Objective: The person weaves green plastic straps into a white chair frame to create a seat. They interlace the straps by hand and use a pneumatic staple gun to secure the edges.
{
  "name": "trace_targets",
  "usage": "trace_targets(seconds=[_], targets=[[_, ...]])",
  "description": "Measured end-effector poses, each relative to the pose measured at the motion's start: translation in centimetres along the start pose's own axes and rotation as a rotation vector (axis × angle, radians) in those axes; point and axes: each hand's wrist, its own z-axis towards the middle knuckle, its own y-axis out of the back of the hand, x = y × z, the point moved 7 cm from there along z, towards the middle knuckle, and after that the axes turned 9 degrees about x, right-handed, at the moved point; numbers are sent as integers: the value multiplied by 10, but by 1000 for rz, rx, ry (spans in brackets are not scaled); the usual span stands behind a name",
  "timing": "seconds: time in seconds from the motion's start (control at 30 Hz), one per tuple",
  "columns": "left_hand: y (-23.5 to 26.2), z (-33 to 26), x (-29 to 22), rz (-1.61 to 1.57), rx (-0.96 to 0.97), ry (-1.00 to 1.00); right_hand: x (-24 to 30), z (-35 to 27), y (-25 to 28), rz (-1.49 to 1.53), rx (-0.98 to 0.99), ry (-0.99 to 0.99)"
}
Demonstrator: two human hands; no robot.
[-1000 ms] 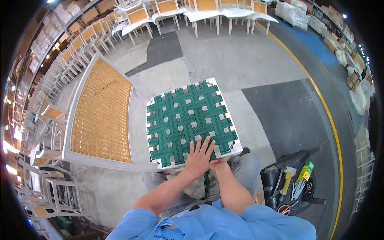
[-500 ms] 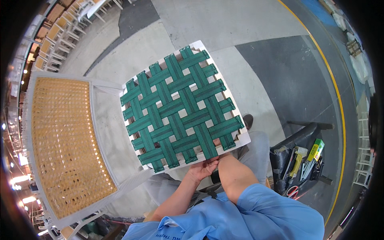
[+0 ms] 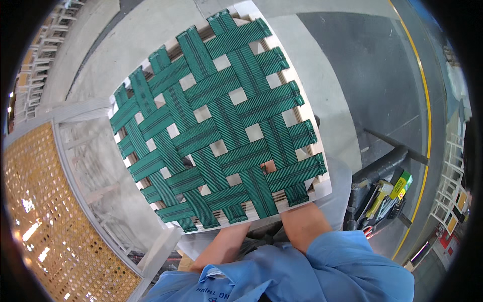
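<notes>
A chair with a seat of woven green webbing straps [image 3: 221, 108] is tilted in front of me, its seat facing up toward me. The straps run over a pale wooden seat frame [image 3: 322, 187]. Both forearms reach under the seat's near edge. My left hand is hidden beneath it, with only the forearm [image 3: 221, 246] in sight. My right hand [image 3: 269, 166] is mostly covered too; a patch of skin shows through one gap in the weave. Whether either hand holds anything cannot be seen. The chair's cane backrest [image 3: 65, 211] slants off to the left.
To my right, a black padded stand [image 3: 377, 168] carries a yellow-handled cutter [image 3: 378, 201], a green and yellow box [image 3: 401, 185] and red-handled scissors [image 3: 368, 232]. White chair frames [image 3: 453, 186] stand at the far right, and more [image 3: 37, 65] line the far left.
The green seat has come closer and fills more of the view. My hands have slid out of sight under its near edge; half a second ago the fingers showed there.
</notes>
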Motion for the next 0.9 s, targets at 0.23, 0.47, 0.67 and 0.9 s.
trace_targets(seconds=[0.23,0.47,0.67,0.9], targets=[[1,9,2,58,54,-49,18,-2,-5,-44,58,-9],[-19,18,6,155,201,-111,27,-42,-23,-132,159,-50],[-46,26,12,223,361,-202,23,-178,-28,-810,-103,-231],[-11,76,-14,226,44,-33,265,-370,-49,-1483,-546,833]])
